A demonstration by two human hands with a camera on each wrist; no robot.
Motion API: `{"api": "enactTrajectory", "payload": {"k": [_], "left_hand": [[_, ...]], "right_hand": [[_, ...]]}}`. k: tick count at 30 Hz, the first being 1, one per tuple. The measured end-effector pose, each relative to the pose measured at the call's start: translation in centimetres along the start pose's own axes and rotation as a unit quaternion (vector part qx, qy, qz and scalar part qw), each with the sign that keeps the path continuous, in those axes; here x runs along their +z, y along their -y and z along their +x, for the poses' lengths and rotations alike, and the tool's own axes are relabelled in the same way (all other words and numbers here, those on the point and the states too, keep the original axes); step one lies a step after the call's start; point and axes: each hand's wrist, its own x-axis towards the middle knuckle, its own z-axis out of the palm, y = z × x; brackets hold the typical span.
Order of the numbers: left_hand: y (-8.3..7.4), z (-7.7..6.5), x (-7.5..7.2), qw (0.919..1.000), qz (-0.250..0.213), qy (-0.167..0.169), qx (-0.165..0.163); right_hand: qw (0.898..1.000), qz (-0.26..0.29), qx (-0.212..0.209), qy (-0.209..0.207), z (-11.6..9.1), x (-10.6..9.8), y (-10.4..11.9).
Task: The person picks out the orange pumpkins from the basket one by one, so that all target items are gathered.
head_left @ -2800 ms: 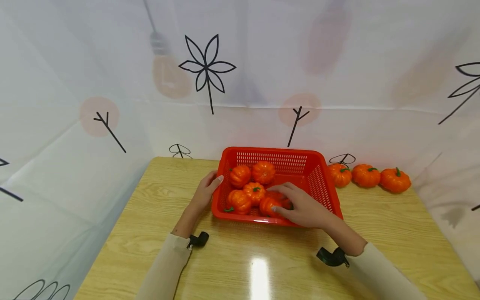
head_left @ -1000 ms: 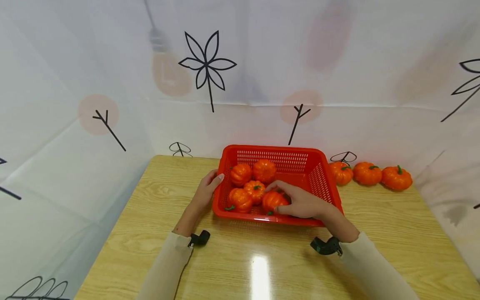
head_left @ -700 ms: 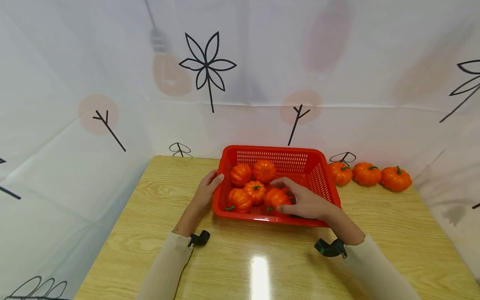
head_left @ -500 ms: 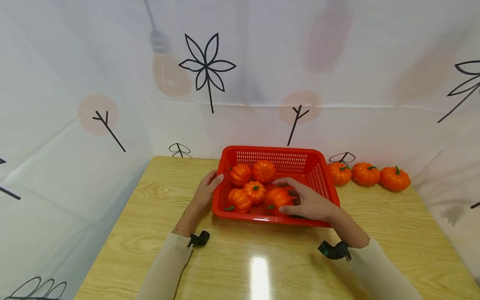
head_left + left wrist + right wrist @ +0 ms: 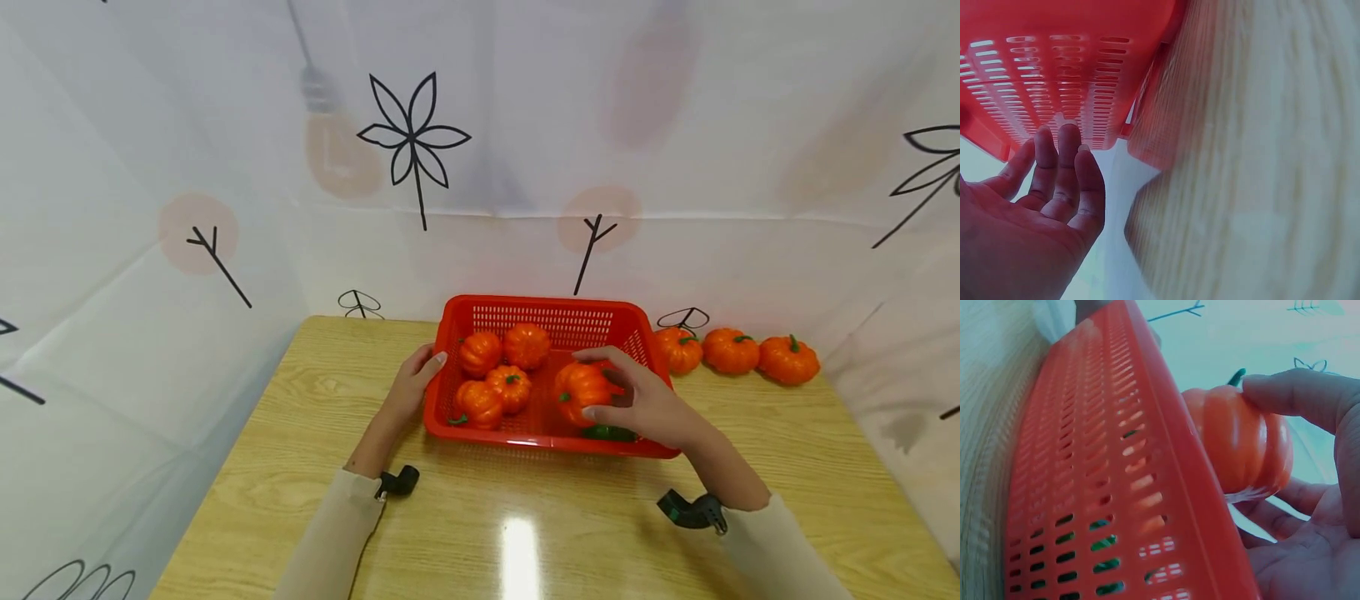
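Observation:
My right hand (image 5: pixel 648 407) pinches an orange toy pumpkin (image 5: pixel 581 392) between thumb and fingers, raised inside the red plastic basket (image 5: pixel 540 442). In the right wrist view this pumpkin (image 5: pixel 1229 437) shows above the basket rim, thumb near its green stem. Several other pumpkins lie in the left half of the basket, among them one pumpkin (image 5: pixel 509 388) with its stem up. A dark green item (image 5: pixel 609 433) lies below the right hand, partly hidden. My left hand (image 5: pixel 408 383) rests against the basket's left side; its relaxed fingers (image 5: pixel 1066 162) touch or nearly touch the slotted wall.
Right of the basket, three pumpkins stand in a row along the back of the wooden table (image 5: pixel 480 533): a near pumpkin (image 5: pixel 678 350), a middle pumpkin (image 5: pixel 731 351) and a far pumpkin (image 5: pixel 789 360). A white patterned cloth (image 5: pixel 495 167) hangs behind the table.
My right hand has gripped the front pumpkin and lifted it to the right, away from the other pumpkins, uncovering the green item. The left hand stays at the basket's side.

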Motion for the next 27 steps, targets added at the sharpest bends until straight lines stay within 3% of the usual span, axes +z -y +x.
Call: {"api": "enactTrajectory", "payload": {"k": [9,20,27], "left_hand": [[0.1,-0.1,0.0,1.0,-0.001,0.0,-0.002],[0.1,-0.1,0.0,1.0,0.0,0.003,-0.003],[0.1,-0.1,0.0,1.0,-0.002,0.002,-0.004]], "right_hand": [[0.999,-0.034,-0.003,-0.031,-1.2,-2.0,-0.3],[0.997,0.062,-0.032,-0.042,-2.7,-3.2,-0.8],[0.988,0.115,-0.059,-0.087,-3.6,-3.6,-1.3]]}}
